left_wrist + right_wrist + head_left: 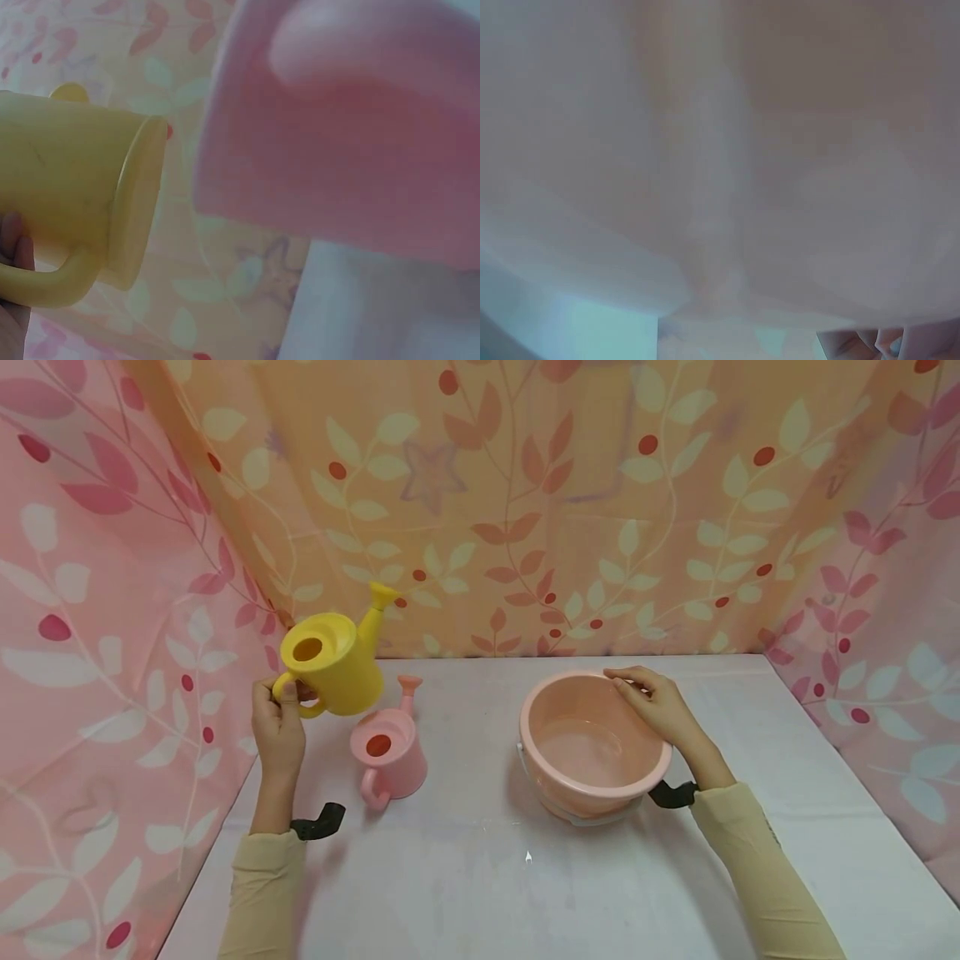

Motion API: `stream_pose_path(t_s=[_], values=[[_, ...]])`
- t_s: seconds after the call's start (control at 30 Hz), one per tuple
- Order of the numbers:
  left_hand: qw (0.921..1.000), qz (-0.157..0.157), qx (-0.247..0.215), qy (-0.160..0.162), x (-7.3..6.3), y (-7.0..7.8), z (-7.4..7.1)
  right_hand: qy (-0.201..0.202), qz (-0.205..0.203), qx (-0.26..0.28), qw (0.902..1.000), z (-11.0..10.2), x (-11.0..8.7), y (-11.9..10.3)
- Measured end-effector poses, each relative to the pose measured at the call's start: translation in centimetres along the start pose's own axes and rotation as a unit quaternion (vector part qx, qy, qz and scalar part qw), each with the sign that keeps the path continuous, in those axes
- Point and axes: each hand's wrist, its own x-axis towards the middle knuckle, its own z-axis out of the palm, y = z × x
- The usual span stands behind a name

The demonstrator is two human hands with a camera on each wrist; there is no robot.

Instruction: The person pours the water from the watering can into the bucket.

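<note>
In the head view my left hand [279,727] holds a yellow watering can [341,672] by its handle, raised above the table at the left. Its spout points up and away to the right. The left wrist view has the can's yellow body [67,172] on its side of the frame, with fingertips at the handle. Just below and right of it, a pink watering can [393,760] stands on the table. My right hand [663,706] grips the right rim of a peach-pink bucket [592,785], thumb on the inner side. Most of its fingers are hidden in the right wrist view.
A white-covered table [465,893] lies under everything. Floral cloth [517,510] hangs behind it and along both sides. The bucket's thin white bail [525,760] hangs down against its front. Dark wrist mounts [318,822] sit at both sleeves.
</note>
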Motion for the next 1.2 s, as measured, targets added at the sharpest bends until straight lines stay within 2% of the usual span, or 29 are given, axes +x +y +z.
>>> stream_pose_path(t_s=[0.3, 0.5, 0.7, 1.03, 1.2], values=[[0.9981, -0.021, 0.056, 0.015, 0.0, -2.0, -1.1, -0.001, 0.001, 0.006, 1.0, 0.0, 0.0, 0.0], [0.9973, -0.033, 0.062, 0.021, -0.3, -3.7, -1.5, -0.001, 0.004, 0.003, 1.0, 0.1, 0.0, 0.1], [0.9974, -0.033, 0.062, 0.012, -0.6, -5.5, -1.8, -0.001, -0.001, 0.007, 1.0, 0.1, 0.0, 0.2], [0.9907, -0.082, 0.106, -0.026, -1.4, -7.4, -2.2, -0.001, -0.006, 0.01, 0.9999, 0.1, 0.1, 0.2], [0.9915, -0.09, 0.087, -0.034, -1.8, -8.5, -2.5, -0.002, -0.004, 0.008, 1.0, 0.1, 0.1, 0.3]])
